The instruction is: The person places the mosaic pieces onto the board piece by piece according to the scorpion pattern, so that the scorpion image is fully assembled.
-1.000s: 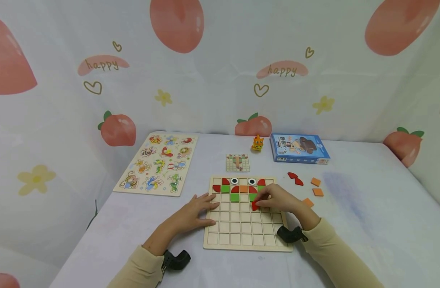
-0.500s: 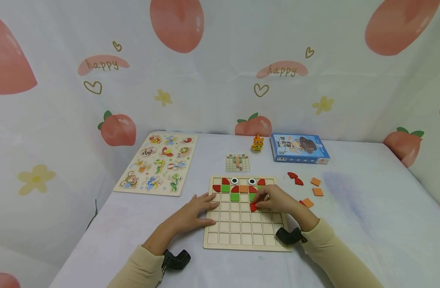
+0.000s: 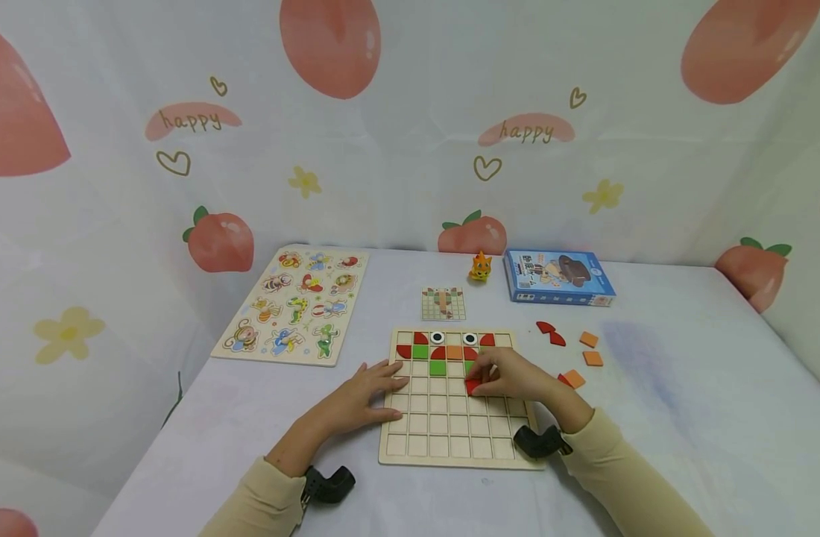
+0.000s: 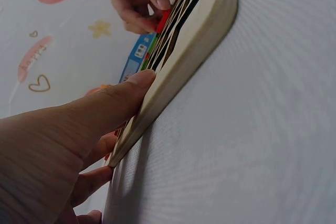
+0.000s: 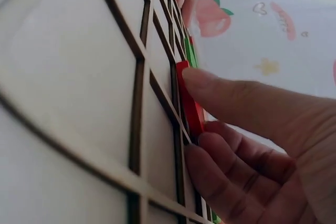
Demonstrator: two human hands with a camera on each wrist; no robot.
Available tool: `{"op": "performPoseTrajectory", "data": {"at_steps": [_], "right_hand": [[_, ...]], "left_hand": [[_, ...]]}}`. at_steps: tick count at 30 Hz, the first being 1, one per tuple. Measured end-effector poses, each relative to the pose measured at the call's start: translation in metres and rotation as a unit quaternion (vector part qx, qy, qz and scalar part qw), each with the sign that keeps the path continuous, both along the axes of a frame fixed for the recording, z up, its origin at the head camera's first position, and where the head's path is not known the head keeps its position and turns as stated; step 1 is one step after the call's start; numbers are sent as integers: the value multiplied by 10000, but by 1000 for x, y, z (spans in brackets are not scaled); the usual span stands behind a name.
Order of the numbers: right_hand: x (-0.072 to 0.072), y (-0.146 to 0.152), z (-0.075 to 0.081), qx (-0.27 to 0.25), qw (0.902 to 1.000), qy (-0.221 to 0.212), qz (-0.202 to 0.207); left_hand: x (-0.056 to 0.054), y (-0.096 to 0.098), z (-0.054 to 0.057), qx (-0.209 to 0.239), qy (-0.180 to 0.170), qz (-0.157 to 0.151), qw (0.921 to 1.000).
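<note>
A wooden grid board (image 3: pixel 437 429) lies on the table, with red, green, orange and eye-printed tiles in its far rows. My right hand (image 3: pixel 511 373) is over the board's right half, thumb and fingertips at a red tile (image 5: pixel 190 98) with a curved edge. In the right wrist view the thumb presses on that tile, the other fingers curl close beside it, and the tile stands partly above its cell. My left hand (image 3: pixel 359 399) rests along the board's left edge, fingers spread, thumb (image 4: pixel 139 80) lying on the frame.
Red tiles (image 3: pixel 556 338) and orange tiles (image 3: pixel 593 359) lie right of the board. Behind it are a small pattern card (image 3: pixel 443 304), an orange-yellow figurine (image 3: pixel 480 267) and a blue box (image 3: pixel 559 277). An animal puzzle board (image 3: pixel 296 306) lies at the left.
The red tile has turned and shifted slightly toward me and left, into a cell below the right green tile. My right fingers have shifted slightly around it. My left hand stays put.
</note>
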State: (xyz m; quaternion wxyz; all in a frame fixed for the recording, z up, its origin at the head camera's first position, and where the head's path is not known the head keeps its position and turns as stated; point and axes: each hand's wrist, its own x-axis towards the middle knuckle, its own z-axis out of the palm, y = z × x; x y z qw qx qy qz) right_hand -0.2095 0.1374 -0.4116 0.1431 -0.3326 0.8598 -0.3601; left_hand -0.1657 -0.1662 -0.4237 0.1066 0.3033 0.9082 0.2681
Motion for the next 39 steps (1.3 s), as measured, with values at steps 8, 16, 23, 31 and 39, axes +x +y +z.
{"op": "performPoseTrajectory", "data": {"at_steps": [8,16,23,31,39], "right_hand": [[0,1,0,95,9999,-11,-108],[-8,10,6,97,9997,-81,-227],[-23,43,15,154,9947,129,-1008],[-40,85,13,-1,9761,-247,-2158],[-48,110,7,-19,9514,-901,-2944]], "left_hand": [[0,0,0,35,-54,16,10000],[-1,-1,0,44,-45,17,10000],[0,0,0,38,-50,0,10000],[0,0,0,0,-57,-8,10000],[0,1,1,3,-52,-5,10000]]}}
